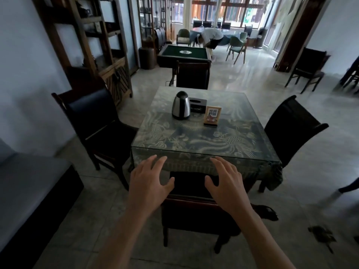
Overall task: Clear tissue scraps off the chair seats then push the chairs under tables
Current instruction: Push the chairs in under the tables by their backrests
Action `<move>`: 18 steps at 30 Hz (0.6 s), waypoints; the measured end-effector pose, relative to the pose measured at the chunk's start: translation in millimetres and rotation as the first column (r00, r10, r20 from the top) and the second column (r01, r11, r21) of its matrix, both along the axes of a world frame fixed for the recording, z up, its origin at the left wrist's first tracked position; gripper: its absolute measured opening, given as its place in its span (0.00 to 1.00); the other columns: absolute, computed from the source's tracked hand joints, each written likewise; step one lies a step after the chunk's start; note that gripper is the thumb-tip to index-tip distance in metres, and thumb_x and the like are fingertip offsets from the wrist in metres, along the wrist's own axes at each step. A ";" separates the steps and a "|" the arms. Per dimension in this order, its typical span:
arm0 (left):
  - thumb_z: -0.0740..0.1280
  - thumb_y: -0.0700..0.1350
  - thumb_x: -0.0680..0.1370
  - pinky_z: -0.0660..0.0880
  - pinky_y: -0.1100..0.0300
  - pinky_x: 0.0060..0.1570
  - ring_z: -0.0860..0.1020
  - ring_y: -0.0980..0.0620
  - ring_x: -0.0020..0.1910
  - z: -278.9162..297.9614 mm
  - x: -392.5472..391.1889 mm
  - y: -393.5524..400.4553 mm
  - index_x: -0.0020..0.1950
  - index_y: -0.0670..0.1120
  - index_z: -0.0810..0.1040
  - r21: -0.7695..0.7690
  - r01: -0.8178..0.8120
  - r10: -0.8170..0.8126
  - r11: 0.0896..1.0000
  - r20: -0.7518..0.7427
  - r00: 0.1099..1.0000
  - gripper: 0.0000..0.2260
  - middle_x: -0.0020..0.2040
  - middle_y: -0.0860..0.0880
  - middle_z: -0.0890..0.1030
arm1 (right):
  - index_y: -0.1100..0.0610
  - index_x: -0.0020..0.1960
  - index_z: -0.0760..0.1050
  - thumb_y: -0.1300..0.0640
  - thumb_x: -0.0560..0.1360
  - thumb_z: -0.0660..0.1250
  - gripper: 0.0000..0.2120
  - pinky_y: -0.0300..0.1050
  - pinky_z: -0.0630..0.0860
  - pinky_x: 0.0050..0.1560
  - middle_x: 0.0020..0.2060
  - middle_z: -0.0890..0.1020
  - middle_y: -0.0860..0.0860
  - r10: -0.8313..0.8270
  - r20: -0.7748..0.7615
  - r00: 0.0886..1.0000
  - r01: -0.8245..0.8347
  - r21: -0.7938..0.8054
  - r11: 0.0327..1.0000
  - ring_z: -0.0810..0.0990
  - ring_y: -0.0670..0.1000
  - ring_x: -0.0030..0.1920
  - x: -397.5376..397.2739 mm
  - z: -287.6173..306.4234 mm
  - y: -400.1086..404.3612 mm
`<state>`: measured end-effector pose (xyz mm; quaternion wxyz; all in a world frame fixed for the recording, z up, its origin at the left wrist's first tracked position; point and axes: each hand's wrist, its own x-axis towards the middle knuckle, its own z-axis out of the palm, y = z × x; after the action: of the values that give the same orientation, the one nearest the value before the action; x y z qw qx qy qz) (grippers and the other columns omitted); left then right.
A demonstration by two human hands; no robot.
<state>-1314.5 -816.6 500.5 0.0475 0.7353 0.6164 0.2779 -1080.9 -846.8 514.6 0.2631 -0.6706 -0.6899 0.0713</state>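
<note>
A dark wooden chair (191, 212) stands right below me, its black seat partly tucked under the near edge of the square table (206, 140). My left hand (150, 183) and my right hand (225, 186) hover above its backrest with fingers spread, holding nothing. I cannot tell whether they touch the chair. Three more dark chairs stand around the table: one at the left (97, 125), one at the right (289, 129), one at the far side (192, 74). No tissue scrap shows on any seat I can see.
On the table's patterned cloth stand a steel kettle (181, 105), a black tissue box (197, 105) and a small sign (212, 116). A grey bench (29, 189) runs along the left. Dark debris (322, 232) lies on the floor at right. A person (210, 36) bends over far back.
</note>
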 end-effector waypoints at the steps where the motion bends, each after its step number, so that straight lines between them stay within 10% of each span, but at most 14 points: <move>1: 0.65 0.63 0.72 0.68 0.46 0.68 0.69 0.47 0.71 0.2 -11.3 0.9 0.73 0.53 0.70 -0.005 -0.017 0.017 1.000 0.012 1.000 0.31 0.71 0.48 0.73 | 0.51 0.76 0.63 0.46 0.78 0.65 0.28 0.53 0.62 0.71 0.74 0.67 0.48 0.022 -0.016 1.000 -0.022 0.002 1.000 0.63 0.51 0.74 -12.7 1.6 6.0; 18: 0.62 0.64 0.71 0.71 0.46 0.62 0.71 0.48 0.66 -5.6 -237.0 43.3 0.70 0.56 0.68 -0.029 -0.465 0.465 0.885 0.001 0.885 0.29 0.66 0.52 0.72 | 0.52 0.72 0.65 0.46 0.74 0.67 0.28 0.50 0.67 0.65 0.64 0.71 0.49 0.474 -0.095 0.875 -0.477 -0.009 0.879 0.67 0.52 0.66 -260.6 -10.5 153.1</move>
<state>-1551.6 -773.3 495.0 -0.0077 0.5644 0.7781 0.2755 -1341.5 -693.7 504.1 0.2574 -0.4808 -0.8197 0.1749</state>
